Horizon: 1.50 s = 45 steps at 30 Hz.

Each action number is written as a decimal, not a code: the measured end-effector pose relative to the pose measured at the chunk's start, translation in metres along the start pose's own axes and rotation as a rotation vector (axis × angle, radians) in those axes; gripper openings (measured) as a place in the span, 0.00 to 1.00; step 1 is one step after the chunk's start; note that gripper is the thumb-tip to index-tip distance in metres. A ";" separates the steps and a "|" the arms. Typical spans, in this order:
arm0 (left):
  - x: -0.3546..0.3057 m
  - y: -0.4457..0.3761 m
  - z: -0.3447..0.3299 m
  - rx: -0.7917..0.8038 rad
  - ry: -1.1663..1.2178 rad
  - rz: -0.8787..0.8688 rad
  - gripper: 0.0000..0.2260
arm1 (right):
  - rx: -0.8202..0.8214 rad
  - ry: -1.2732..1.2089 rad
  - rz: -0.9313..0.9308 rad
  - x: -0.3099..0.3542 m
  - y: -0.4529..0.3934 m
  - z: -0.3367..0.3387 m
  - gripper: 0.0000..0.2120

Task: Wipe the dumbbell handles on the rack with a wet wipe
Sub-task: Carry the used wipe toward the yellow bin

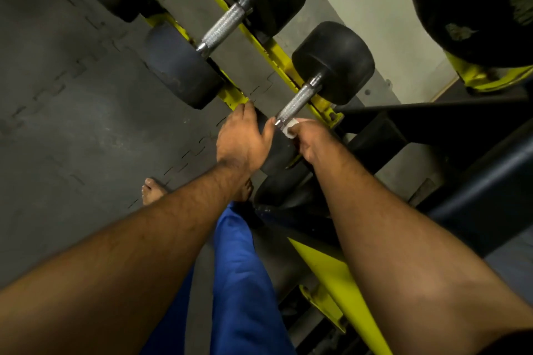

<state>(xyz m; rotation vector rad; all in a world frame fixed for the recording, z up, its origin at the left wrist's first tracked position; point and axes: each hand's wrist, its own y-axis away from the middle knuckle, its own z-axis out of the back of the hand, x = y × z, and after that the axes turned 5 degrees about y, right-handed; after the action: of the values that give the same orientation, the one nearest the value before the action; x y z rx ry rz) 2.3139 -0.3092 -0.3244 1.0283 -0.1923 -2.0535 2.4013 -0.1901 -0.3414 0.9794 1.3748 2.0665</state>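
Left hand (243, 138): fingers draped over the near weight head, steadying dumbbell 1
Right hand (310, 140): pinches wet wipe (289, 127) against knurled handle (297, 104), ready to rub

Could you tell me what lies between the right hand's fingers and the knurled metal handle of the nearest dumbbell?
In the head view, a small white wet wipe sits pinched between the right hand and the handle's near end.
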 end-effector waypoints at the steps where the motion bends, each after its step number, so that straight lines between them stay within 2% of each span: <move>1: 0.001 0.003 0.006 0.028 0.013 -0.001 0.24 | -0.046 -0.048 0.011 0.002 0.007 -0.001 0.18; 5: 0.012 0.014 0.076 0.103 0.138 0.062 0.14 | -0.101 -0.265 0.103 0.029 0.067 -0.019 0.18; 9: 0.022 0.033 0.190 0.074 0.237 0.106 0.13 | 0.100 -0.101 0.182 0.076 0.166 -0.066 0.16; 13: 0.049 0.068 0.321 -0.144 0.327 0.226 0.15 | 0.184 0.172 0.394 0.121 0.271 -0.129 0.12; 16: 0.070 0.101 0.408 -0.263 0.387 0.268 0.16 | 0.169 0.330 0.550 0.148 0.336 -0.184 0.13; 21: 0.103 0.159 0.540 -0.462 0.463 0.275 0.14 | 0.215 0.462 0.847 0.197 0.438 -0.280 0.09; 25: 0.128 0.199 0.629 -0.620 0.429 0.264 0.14 | 0.309 0.549 0.988 0.232 0.499 -0.347 0.09; 28: 0.149 0.214 0.679 -0.679 0.340 0.284 0.15 | 0.370 0.648 1.142 0.260 0.531 -0.394 0.04; 33: 0.192 0.201 0.744 -0.691 0.248 0.326 0.19 | 0.461 0.763 1.298 0.309 0.542 -0.483 0.03; 41: 0.266 0.096 0.876 -0.784 0.236 0.385 0.22 | 0.541 0.782 1.306 0.429 0.518 -0.646 0.02; 45: 0.290 0.042 0.973 -0.834 0.220 0.372 0.22 | 0.565 0.838 1.302 0.499 0.529 -0.745 0.13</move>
<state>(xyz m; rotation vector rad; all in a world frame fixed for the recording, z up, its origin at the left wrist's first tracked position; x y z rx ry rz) 1.5349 -0.7479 0.1584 0.6126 0.5139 -1.4382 1.5111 -0.4780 0.1152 1.6110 2.1260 3.3925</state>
